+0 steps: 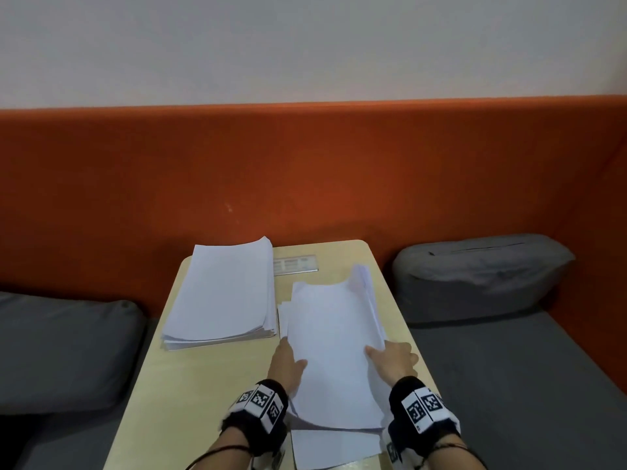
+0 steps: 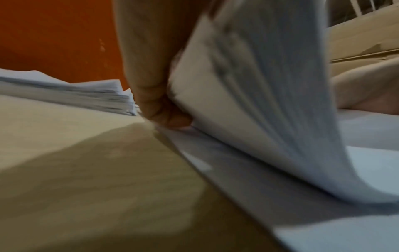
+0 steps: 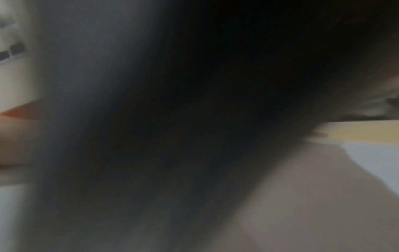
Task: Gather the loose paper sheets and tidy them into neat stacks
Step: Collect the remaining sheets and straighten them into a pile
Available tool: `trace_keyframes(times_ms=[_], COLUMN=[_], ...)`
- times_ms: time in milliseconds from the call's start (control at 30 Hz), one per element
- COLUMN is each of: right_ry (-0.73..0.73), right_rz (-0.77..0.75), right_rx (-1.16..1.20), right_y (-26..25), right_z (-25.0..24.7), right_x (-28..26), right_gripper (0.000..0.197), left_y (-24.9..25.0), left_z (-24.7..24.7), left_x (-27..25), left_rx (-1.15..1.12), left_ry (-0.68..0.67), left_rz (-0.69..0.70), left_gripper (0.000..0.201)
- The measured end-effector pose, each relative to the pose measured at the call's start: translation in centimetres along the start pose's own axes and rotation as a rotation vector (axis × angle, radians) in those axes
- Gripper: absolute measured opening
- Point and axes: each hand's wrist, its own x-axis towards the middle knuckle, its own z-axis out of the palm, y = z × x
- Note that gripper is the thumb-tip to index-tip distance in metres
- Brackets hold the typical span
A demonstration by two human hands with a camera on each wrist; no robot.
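A pale wooden bench [image 1: 203,385] is set against an orange padded wall [image 1: 305,171], with grey cushions on either side. At the centre right of the head view a loose bundle of paper sheets [image 1: 332,351] is held partly lifted off the bench; the left hand [image 1: 286,362] grips its left edge and the right hand [image 1: 393,362] its right edge. In the left wrist view the fingers [image 2: 164,109] are curled under the bundle, thumb side against the paper. The right hand's fingers are mostly hidden behind the sheets and that wrist view is blurred, though a hold on the edge is judged likely. A few more sheets [image 1: 334,447] lie flat beneath, at the bottom centre. One squared stack [image 1: 224,293] lies at the centre left, just beside the bundle.

The sheets are judged light, floppy and slippery against each other; they sag and fan where unsupported, so both long edges are best held. Two piles are counted, plus the loose sheets below. Two cushions are seen.
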Motion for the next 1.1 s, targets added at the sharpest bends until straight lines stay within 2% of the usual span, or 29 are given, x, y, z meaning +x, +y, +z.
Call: trace_keyframes(times_ms=[133, 333, 500, 533, 600, 667, 733, 800, 833, 967, 1100], right_ry=[-0.047, -0.08, -0.085, -0.072, -0.083, -0.123, -0.164, -0.196, -0.193, -0.095, -0.008], right_rz=[0.005, -0.114, -0.241, -0.271, -0.323, -0.352, -0.374, -0.409, -0.43, -0.536, -0.594], right_rx=[0.065, 0.12, 0.211, 0.275, 0.429, 0.583, 0.696, 0.777, 0.797, 0.78, 0.881], right_y=[0.2, -0.2, -0.2, 0.0, 0.4, 0.9, 1.0, 0.7, 0.4, -1.9, -4.2], right_z=[0.0, -0.2, -1.1, -1.5, -2.6, -3.6, -4.5, -5.1, -5.4, -5.9, -5.6], right_x=[0.7, 0.6, 0.0, -0.1, -0.6, -1.1, -1.8, -2.3, -2.4, -3.0, -3.4], right_gripper=[0.046, 0.039, 0.032, 0.03, 0.027, 0.024, 0.024, 0.026, 0.027, 0.027, 0.033], left_y=[-0.6, -1.1, -2.2, -2.3, -2.6, -2.3, -1.9, -1.0, -0.3, 1.8, 4.5], left_z=[0.0, 0.2, 0.1, 0.0, -0.2, -0.6, -0.9, -1.5, -1.9, -3.0, -4.4], left_x=[0.5, 1.0, 1.5, 1.6, 2.2, 2.1, 1.7, 1.5, 1.3, 0.9, 0.0], left_rx=[0.118, 0.172, 0.381, 0.34, 0.113, -0.32, -0.757, -0.893, -0.88, -0.736, -0.699], left_ry=[-0.04, -0.018, 0.09, 0.113, 0.169, 0.186, 0.097, -0.067, -0.092, 0.057, 0.19], left_rz=[-0.07, -0.073, -0.093, -0.078, -0.014, 0.009, 0.0, 0.073, 0.115, 0.258, 0.382], left_gripper=[0.064, 0.063, 0.065, 0.065, 0.074, 0.096, 0.104, 0.091, 0.082, 0.064, 0.026])
